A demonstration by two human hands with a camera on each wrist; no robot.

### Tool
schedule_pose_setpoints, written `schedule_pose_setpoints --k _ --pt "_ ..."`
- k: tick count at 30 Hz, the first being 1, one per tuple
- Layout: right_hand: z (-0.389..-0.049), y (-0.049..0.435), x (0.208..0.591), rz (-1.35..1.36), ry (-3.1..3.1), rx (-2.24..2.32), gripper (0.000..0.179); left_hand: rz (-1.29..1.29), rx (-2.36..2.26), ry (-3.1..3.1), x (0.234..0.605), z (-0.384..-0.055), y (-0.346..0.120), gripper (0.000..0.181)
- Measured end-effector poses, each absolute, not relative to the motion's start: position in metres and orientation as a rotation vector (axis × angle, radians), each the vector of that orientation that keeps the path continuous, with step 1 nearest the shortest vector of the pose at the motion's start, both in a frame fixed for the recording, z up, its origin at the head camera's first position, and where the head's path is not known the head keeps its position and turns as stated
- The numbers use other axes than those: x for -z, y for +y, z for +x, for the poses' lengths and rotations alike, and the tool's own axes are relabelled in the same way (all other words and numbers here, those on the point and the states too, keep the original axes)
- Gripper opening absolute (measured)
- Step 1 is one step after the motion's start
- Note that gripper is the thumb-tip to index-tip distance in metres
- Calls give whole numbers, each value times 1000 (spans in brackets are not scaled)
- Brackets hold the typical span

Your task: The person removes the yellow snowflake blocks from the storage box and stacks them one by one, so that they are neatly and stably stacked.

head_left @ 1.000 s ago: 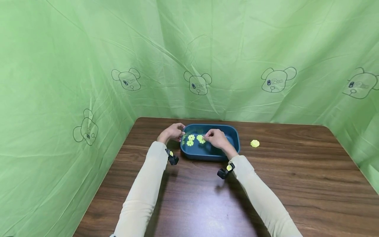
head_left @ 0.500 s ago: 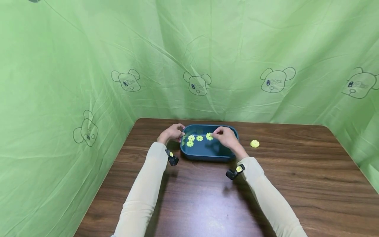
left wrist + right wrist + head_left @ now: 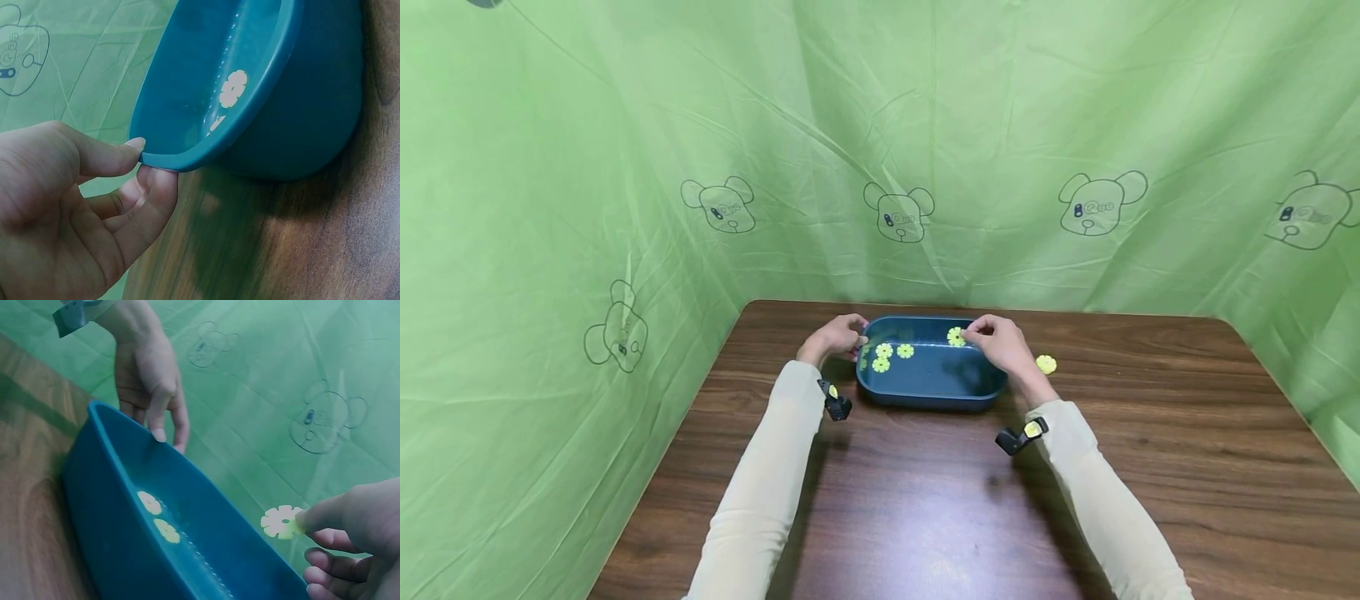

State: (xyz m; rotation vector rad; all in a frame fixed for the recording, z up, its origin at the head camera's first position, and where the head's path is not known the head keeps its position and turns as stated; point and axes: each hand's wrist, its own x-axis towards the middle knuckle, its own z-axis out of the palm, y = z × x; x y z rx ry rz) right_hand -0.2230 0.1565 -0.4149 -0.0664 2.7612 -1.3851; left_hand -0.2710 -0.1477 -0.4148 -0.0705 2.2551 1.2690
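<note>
A yellow flower-shaped disc (image 3: 279, 522) with notched petals and a small centre hole is pinched between the thumb and finger of my right hand (image 3: 1000, 343). In the head view it overlaps the far right inside of a dark blue rectangular tub (image 3: 925, 379). My left hand (image 3: 81, 200) pinches the rim at the tub's left end, thumb on top and fingers below. Similar yellow discs lie on the tub floor towards the left: a front disc (image 3: 881, 365), a disc behind it (image 3: 883, 351) and a separate disc (image 3: 906, 351).
Another yellow flower-shaped piece (image 3: 1046, 364) lies on the brown wooden table (image 3: 1150, 433), right of the tub and behind my right wrist. A green curtain (image 3: 1000, 150) with bear-head outlines hangs along the table's back and left sides.
My right hand has moved rightward across the tub, carrying a disc away from the one now alone near the left middle. The left hand keeps its hold on the rim.
</note>
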Motion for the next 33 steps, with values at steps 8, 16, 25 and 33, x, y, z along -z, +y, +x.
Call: schedule_pose_setpoints --k 8,16,25,33 --pt "-221 181 413 38 2825 1432 29 -63 -1256 2266 412 -269 -147 36" --pt "-214 198 415 144 2785 1489 31 -63 -1235 2276 410 -268 -146 36" --pt "-208 213 417 169 2805 1492 32 -43 -1246 2280 413 -269 -146 37" --pt "-204 224 421 221 2785 1483 34 -48 -1256 2278 414 -268 -146 38"
